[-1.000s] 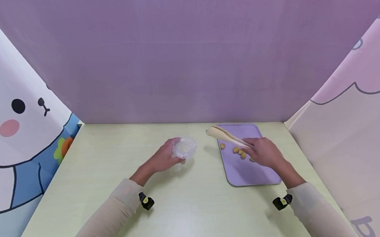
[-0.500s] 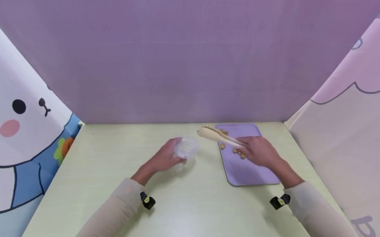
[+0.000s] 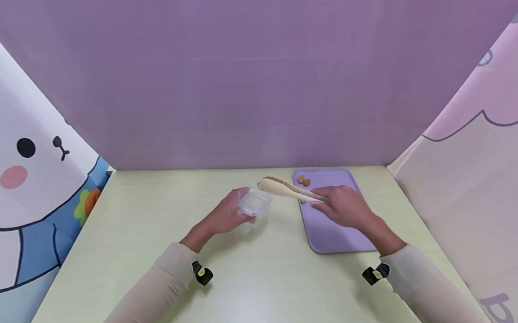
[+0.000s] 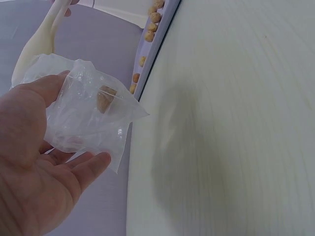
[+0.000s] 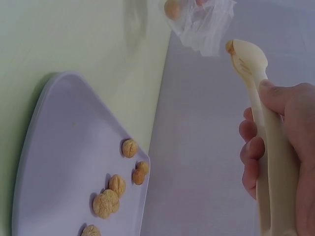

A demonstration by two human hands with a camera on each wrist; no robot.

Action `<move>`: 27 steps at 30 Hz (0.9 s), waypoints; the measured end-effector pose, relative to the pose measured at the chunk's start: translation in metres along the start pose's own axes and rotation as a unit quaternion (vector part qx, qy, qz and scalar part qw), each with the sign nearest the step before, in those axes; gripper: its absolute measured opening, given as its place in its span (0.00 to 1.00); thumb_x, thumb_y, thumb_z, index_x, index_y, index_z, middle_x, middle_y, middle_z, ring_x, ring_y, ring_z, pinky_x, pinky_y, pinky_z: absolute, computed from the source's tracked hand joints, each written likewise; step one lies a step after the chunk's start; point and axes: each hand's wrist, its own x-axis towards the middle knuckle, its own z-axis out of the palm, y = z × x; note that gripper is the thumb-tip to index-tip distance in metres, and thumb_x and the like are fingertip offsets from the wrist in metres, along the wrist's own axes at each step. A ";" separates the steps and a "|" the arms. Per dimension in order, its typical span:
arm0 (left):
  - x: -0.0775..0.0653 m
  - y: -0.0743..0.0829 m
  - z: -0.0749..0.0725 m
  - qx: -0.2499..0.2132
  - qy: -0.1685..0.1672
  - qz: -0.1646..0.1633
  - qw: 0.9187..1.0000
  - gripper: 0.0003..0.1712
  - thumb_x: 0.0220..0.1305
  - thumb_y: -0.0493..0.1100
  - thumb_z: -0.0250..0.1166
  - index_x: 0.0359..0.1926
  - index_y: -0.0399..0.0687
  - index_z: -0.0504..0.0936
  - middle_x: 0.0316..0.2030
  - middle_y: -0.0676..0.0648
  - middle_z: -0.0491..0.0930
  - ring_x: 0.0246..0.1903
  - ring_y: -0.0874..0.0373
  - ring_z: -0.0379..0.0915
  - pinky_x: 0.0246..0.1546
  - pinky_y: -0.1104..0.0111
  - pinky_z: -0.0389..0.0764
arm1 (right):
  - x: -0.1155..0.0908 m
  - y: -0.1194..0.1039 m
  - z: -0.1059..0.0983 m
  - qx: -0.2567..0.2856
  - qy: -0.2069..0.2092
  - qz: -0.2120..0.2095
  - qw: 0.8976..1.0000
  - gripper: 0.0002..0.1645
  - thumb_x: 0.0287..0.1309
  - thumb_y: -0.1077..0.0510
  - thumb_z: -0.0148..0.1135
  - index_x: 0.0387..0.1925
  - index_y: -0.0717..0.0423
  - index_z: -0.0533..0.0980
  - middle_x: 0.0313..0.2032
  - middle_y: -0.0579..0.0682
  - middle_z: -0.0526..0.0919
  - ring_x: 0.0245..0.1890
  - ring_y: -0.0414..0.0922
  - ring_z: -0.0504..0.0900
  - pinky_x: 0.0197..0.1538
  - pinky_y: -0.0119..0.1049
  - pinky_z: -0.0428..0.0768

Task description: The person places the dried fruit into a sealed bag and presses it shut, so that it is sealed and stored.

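My left hand (image 3: pixel 226 212) holds a clear plastic bag (image 3: pixel 256 203) by its opening, thumb on one side and fingers on the other. One walnut (image 4: pixel 106 98) shows through the bag's side in the left wrist view. With my right hand (image 3: pixel 347 208) I grip cream-coloured tongs (image 3: pixel 284 187), fingers curled round both arms. A walnut (image 5: pixel 230 47) pokes out between the tong tips in the right wrist view. The tips hang just over the bag's far right side in the head view. Below the right hand lies a purple tray (image 3: pixel 338 234).
Several walnuts (image 5: pixel 117 185) lie loose on the tray, some touching one another. The pale table (image 3: pixel 251 294) runs back to a purple cloth wall (image 3: pixel 252 81). Printed cloths close off the left and right sides.
My right hand has carried the tongs left from over the tray to the bag. My left hand and the bag have shifted only slightly right.
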 end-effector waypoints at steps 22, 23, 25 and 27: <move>0.002 -0.002 0.001 -0.011 0.009 0.017 1.000 0.50 0.57 0.43 0.76 0.75 0.36 0.60 0.64 0.37 0.71 0.59 0.44 0.71 0.61 0.47 0.75 | 0.001 -0.005 0.005 0.025 -0.012 0.001 1.000 0.15 0.65 0.49 0.67 0.49 0.50 0.84 0.23 0.39 0.79 0.23 0.37 0.70 0.29 0.34 0.71; 0.001 -0.003 0.001 -0.009 0.008 0.017 1.000 0.50 0.57 0.43 0.75 0.75 0.36 0.60 0.65 0.37 0.71 0.60 0.44 0.71 0.61 0.46 0.75 | 0.001 -0.005 0.004 0.025 -0.011 0.002 1.000 0.16 0.65 0.49 0.67 0.50 0.50 0.84 0.23 0.39 0.79 0.23 0.37 0.70 0.29 0.34 0.71; 0.001 -0.004 0.001 -0.006 0.007 0.016 1.000 0.50 0.58 0.44 0.75 0.75 0.36 0.60 0.66 0.36 0.70 0.61 0.44 0.71 0.62 0.45 0.75 | 0.001 -0.004 0.004 0.025 -0.009 0.004 1.000 0.16 0.65 0.49 0.67 0.50 0.50 0.84 0.23 0.39 0.79 0.23 0.37 0.70 0.29 0.34 0.70; 0.001 -0.004 0.001 -0.006 0.006 0.011 1.000 0.50 0.59 0.44 0.74 0.76 0.37 0.59 0.67 0.36 0.69 0.62 0.43 0.70 0.63 0.45 0.73 | 0.000 -0.003 0.003 0.024 -0.006 0.005 1.000 0.16 0.65 0.49 0.67 0.50 0.51 0.84 0.22 0.39 0.79 0.22 0.37 0.70 0.29 0.34 0.70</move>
